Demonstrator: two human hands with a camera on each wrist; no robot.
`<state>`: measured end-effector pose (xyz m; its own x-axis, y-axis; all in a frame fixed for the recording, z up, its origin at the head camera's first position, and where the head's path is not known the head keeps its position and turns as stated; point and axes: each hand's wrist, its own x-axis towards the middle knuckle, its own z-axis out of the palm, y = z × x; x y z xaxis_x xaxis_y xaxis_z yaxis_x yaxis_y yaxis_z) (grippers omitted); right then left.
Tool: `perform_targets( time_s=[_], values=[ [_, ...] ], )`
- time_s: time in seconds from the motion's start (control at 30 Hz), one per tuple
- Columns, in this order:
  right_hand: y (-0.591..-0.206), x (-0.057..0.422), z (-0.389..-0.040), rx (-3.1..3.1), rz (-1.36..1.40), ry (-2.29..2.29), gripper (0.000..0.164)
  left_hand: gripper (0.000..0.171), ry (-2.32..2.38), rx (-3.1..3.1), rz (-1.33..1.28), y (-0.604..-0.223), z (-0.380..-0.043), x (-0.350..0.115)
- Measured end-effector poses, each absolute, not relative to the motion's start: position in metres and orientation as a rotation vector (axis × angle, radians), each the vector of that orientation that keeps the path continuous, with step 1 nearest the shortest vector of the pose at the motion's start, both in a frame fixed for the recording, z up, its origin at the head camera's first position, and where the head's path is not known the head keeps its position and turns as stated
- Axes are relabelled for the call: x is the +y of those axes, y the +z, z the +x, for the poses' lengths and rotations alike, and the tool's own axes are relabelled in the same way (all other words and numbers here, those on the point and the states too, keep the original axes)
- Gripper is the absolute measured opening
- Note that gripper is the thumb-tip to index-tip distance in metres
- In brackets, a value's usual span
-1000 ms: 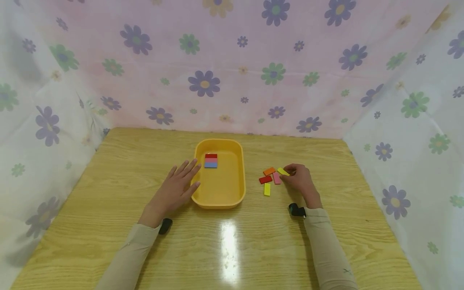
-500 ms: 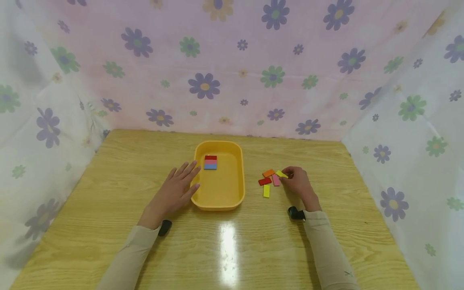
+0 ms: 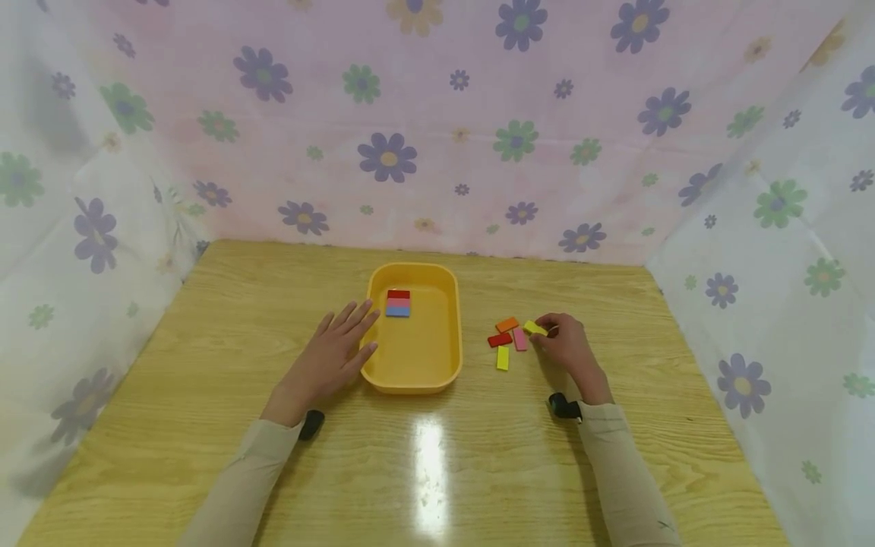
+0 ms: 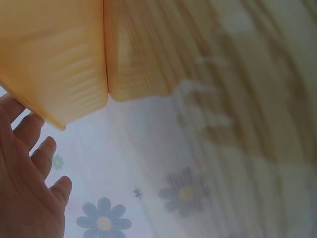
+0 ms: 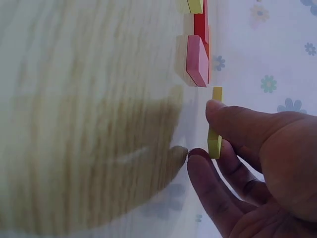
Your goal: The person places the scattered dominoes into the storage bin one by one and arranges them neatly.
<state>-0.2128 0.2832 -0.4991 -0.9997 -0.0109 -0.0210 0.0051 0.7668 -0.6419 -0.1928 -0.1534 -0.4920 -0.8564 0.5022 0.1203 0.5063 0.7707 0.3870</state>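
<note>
My right hand [image 3: 565,339] pinches a yellow block [image 5: 215,124], small, flat and rectangular, between thumb and fingers, a little above the table. Left of it lie a pink block [image 3: 520,339], an orange block [image 3: 506,324], a red block [image 3: 500,340] and another yellow block [image 3: 503,358]. My left hand [image 3: 330,361] rests with spread, straight fingers on the left rim of a yellow tray [image 3: 447,380]. Inside the tray, near its far left corner, a red, a pink and a blue block [image 3: 398,311] lie side by side in a stack of stripes.
The wooden table [image 3: 225,327] carries the tray and blocks. A flowered cloth [image 3: 437,152] hangs behind it and along both sides. Dark wrist cameras [image 3: 563,406] sit under both sleeves.
My right hand has drawn the yellow block slightly right, away from the pink block. The left hand stays at the tray's rim.
</note>
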Motion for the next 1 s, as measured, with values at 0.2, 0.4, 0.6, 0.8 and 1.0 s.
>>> perform_targets(
  time_s=[0.2,0.4,0.6,0.8,1.0],
  values=[
    [-0.5,0.283,-0.207,2.932,-0.043,-1.205,0.029,0.063,-0.672,-2.94,-0.837,-0.491,-0.193,-0.153],
    [-0.506,0.282,-0.202,2.922,0.0,-1.391,0.041,0.063,-0.676,-2.941,-0.835,-0.491,-0.192,-0.153],
    [-0.51,0.275,-0.197,2.793,0.148,-1.651,0.046,0.063,-0.675,-2.938,-0.834,-0.492,-0.191,-0.153],
    [-0.512,0.268,-0.19,2.642,0.204,-1.936,0.043,0.063,-0.674,-2.934,-0.828,-0.494,-0.191,-0.153],
    [-0.511,0.258,-0.184,2.436,0.214,-2.155,0.04,0.063,-0.673,-2.925,-0.835,-0.495,-0.192,-0.153]
  ],
)
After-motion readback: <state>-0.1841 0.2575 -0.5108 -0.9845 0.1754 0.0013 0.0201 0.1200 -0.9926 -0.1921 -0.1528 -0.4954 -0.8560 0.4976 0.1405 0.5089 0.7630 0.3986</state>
